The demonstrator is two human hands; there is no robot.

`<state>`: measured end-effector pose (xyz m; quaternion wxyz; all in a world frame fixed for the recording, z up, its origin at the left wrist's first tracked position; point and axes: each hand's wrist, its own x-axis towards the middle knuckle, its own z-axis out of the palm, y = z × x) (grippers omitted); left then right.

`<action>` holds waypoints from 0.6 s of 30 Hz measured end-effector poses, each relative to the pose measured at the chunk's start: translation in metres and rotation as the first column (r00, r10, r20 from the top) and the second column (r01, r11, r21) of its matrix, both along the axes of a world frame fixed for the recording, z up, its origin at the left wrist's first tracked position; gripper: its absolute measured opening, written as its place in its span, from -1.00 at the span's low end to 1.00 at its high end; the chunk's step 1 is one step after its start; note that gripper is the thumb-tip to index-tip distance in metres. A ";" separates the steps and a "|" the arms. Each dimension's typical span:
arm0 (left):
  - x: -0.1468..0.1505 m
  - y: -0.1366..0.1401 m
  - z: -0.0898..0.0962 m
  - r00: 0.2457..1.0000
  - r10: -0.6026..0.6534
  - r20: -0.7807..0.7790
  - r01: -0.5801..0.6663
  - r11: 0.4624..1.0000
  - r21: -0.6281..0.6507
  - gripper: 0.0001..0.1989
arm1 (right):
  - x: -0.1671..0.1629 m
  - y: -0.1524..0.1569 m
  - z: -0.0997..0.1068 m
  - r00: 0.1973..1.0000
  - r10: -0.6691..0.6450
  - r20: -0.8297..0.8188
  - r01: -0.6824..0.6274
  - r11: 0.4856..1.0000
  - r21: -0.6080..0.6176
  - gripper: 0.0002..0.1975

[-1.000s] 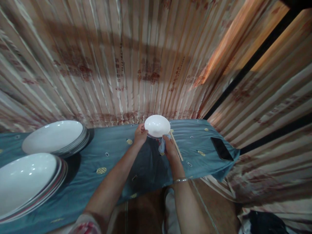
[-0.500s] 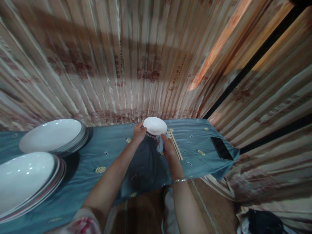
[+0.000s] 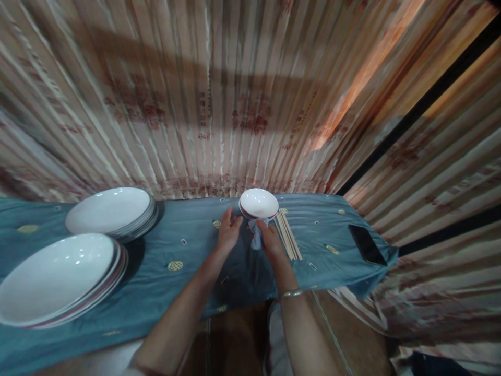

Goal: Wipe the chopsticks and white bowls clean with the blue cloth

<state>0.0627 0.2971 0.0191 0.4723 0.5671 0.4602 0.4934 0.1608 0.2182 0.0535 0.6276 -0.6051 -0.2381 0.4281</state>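
Small white bowls (image 3: 259, 202), seemingly stacked, sit near the back edge of the table between my two hands. My left hand (image 3: 229, 230) is just left of the stack with its fingers apart and holds nothing. In my right hand (image 3: 269, 236) a crumpled pale blue cloth (image 3: 256, 235) is gripped, close against the front of the bowls. Several wooden chopsticks (image 3: 288, 235) lie side by side just right of that hand.
Two stacks of large white plates, a rear one (image 3: 111, 211) and a front one (image 3: 58, 277), stand at the left. A black phone (image 3: 367, 244) lies near the right end of the blue tablecloth (image 3: 156, 292). Pleated curtains (image 3: 219, 130) hang directly behind.
My left hand has let go of the bowl's rim and opened beside it. The top bowl, tilted before, now rests on the stack. The view has shifted slightly left.
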 end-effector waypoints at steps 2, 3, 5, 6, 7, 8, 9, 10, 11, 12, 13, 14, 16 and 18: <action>-0.015 -0.021 -0.002 0.999 -0.001 0.037 0.002 1.000 -0.011 -0.52 | -0.013 -0.001 0.000 0.999 0.049 0.021 -0.048 0.999 -0.003 -0.65; -0.023 -0.031 -0.002 0.999 -0.008 0.047 0.008 1.000 -0.005 -0.52 | -0.021 -0.001 0.000 0.996 0.081 0.030 -0.081 0.997 -0.006 -0.65; -0.040 -0.048 0.001 0.999 -0.013 0.053 0.011 1.000 0.028 -0.51 | -0.038 -0.002 -0.001 0.988 0.148 0.047 -0.148 0.989 -0.004 -0.64; -0.050 -0.056 0.004 0.998 -0.015 0.055 0.012 0.999 0.053 -0.52 | -0.048 -0.002 -0.002 0.983 0.176 0.054 -0.177 0.984 0.002 -0.63; -0.060 -0.063 0.007 0.999 -0.008 0.049 0.004 0.996 0.085 -0.53 | -0.058 -0.002 -0.003 0.979 0.197 0.056 -0.198 0.980 0.012 -0.63; -0.071 -0.069 0.011 0.999 -0.001 0.036 -0.003 0.993 0.115 -0.55 | -0.068 -0.002 -0.004 0.975 0.216 0.049 -0.217 0.976 0.023 -0.63; -0.083 -0.075 0.015 1.000 0.013 0.017 -0.015 0.989 0.147 -0.56 | -0.077 -0.001 -0.006 0.972 0.232 0.037 -0.233 0.972 0.033 -0.63; -0.095 -0.080 0.019 0.999 0.035 -0.011 -0.033 0.982 0.186 -0.57 | -0.087 -0.001 -0.007 0.968 0.251 0.022 -0.252 0.967 0.039 -0.61; -0.107 -0.084 0.024 0.996 0.075 -0.050 -0.061 0.971 0.229 -0.57 | -0.096 0.000 -0.009 0.962 0.272 0.004 -0.271 0.962 0.042 -0.59; -0.119 -0.088 0.029 0.989 0.113 -0.098 -0.082 0.958 0.276 -0.58 | -0.105 0.000 -0.010 0.956 0.293 -0.013 -0.292 0.955 0.041 -0.56; -0.131 -0.091 0.034 0.977 0.155 -0.144 -0.102 0.942 0.321 -0.58 | -0.113 0.001 -0.012 0.950 0.313 -0.026 -0.311 0.949 0.043 -0.53; -0.142 -0.094 0.039 0.962 0.205 -0.182 -0.128 0.923 0.363 -0.57 | -0.121 0.001 -0.014 0.944 0.329 -0.033 -0.327 0.944 0.048 -0.52; -0.164 -0.098 0.051 0.915 0.314 -0.254 -0.170 0.870 0.463 -0.56 | -0.137 0.000 -0.019 0.936 0.350 -0.031 -0.347 0.935 0.077 -0.53; -0.185 -0.100 0.062 0.856 0.419 -0.303 -0.200 0.809 0.552 -0.52 | -0.153 -0.001 -0.024 0.935 0.356 0.002 -0.353 0.927 0.123 -0.58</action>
